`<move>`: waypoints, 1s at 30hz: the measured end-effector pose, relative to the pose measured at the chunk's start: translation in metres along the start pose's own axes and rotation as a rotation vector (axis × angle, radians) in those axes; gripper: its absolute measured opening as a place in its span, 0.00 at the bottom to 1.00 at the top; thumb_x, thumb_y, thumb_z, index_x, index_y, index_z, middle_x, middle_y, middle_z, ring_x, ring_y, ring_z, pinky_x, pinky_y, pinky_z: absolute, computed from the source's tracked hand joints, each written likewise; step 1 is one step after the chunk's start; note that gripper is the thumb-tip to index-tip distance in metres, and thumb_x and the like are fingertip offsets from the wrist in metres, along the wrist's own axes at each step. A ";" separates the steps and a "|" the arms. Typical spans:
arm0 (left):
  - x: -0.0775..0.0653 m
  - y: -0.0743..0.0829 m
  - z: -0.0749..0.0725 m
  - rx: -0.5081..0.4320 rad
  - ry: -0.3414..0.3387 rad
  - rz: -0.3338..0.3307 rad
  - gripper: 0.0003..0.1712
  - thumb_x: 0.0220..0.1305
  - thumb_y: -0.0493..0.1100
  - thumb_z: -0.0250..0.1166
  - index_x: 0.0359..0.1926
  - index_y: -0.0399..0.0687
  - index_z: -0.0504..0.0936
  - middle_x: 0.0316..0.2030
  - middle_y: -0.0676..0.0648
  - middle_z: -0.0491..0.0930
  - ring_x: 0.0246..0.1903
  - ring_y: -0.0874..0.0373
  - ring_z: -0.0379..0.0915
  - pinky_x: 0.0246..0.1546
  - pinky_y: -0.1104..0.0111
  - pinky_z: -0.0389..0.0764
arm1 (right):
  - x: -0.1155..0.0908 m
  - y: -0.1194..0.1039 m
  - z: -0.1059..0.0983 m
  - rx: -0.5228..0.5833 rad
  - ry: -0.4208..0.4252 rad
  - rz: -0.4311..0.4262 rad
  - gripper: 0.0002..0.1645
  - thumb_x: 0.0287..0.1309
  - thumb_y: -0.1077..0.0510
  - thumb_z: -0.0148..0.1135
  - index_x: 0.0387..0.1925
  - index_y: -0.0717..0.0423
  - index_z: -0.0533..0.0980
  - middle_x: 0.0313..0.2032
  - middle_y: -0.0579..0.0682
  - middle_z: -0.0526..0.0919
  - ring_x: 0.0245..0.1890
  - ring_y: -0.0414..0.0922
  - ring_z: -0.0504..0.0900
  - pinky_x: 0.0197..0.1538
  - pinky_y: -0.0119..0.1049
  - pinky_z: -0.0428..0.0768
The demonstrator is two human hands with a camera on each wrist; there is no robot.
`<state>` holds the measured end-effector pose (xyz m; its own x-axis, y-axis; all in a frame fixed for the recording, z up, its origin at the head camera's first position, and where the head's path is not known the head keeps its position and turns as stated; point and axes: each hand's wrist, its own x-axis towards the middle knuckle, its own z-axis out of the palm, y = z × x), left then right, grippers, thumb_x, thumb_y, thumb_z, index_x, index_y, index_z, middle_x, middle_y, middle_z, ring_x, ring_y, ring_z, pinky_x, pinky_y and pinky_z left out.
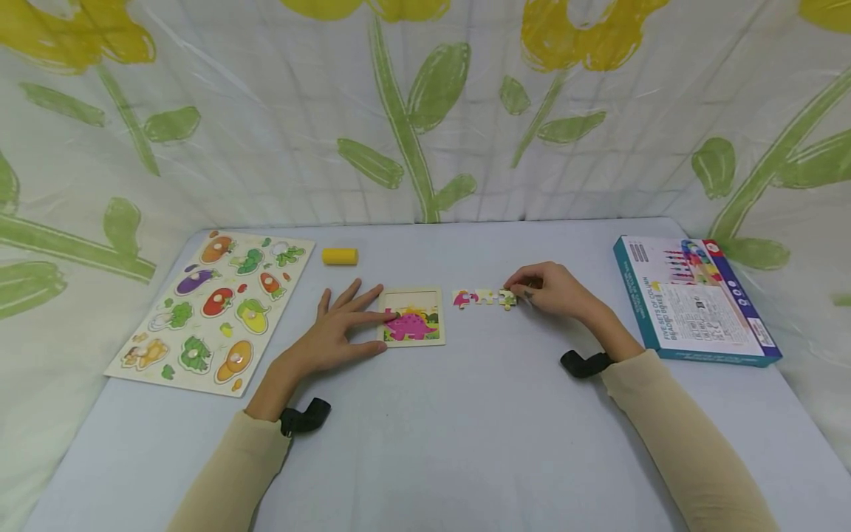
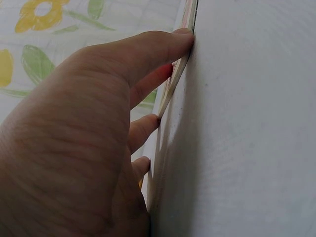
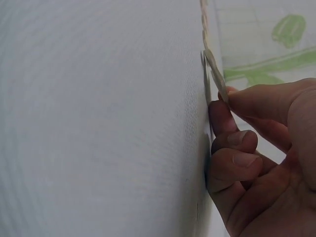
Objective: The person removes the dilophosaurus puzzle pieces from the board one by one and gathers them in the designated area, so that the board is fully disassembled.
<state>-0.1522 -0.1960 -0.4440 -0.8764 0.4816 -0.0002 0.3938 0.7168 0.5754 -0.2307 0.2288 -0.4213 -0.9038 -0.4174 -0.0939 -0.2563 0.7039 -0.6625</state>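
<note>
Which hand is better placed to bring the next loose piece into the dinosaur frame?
Probably the right hand: it already pinches a loose piece. The left hand lies flat, steadying the frame.

On the counter (image 1: 425,428), the small puzzle tray (image 1: 412,316) lies at the middle. Just right of it sits a row of loose pieces (image 1: 484,298). A peg puzzle board (image 1: 214,310) lies well to the left, a cylinder block (image 1: 340,256) behind and between them. A box (image 1: 694,299) lies far right.

Table (image 1: 425,443) with puzzles (image 1: 411,316), box (image 1: 694,301), yellow cylinder (image 1: 340,256)
</note>
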 end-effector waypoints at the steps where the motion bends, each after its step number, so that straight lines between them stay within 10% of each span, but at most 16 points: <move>1: 0.000 0.000 0.000 0.000 0.000 -0.001 0.30 0.66 0.61 0.72 0.68 0.70 0.82 0.85 0.53 0.56 0.87 0.42 0.32 0.78 0.30 0.21 | 0.000 0.000 0.000 -0.002 0.000 0.000 0.11 0.76 0.56 0.62 0.49 0.50 0.89 0.49 0.53 0.91 0.41 0.45 0.80 0.47 0.39 0.77; 30: 0.000 0.001 -0.001 -0.004 -0.001 -0.002 0.30 0.65 0.61 0.72 0.68 0.69 0.82 0.85 0.53 0.56 0.87 0.42 0.32 0.78 0.31 0.21 | 0.001 0.000 0.001 -0.017 -0.007 0.030 0.12 0.76 0.56 0.61 0.50 0.49 0.88 0.49 0.53 0.91 0.46 0.48 0.82 0.52 0.42 0.79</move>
<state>-0.1522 -0.1957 -0.4423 -0.8768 0.4808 -0.0017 0.3912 0.7156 0.5787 -0.2317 0.2276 -0.4216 -0.9086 -0.4004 -0.1189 -0.2352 0.7257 -0.6465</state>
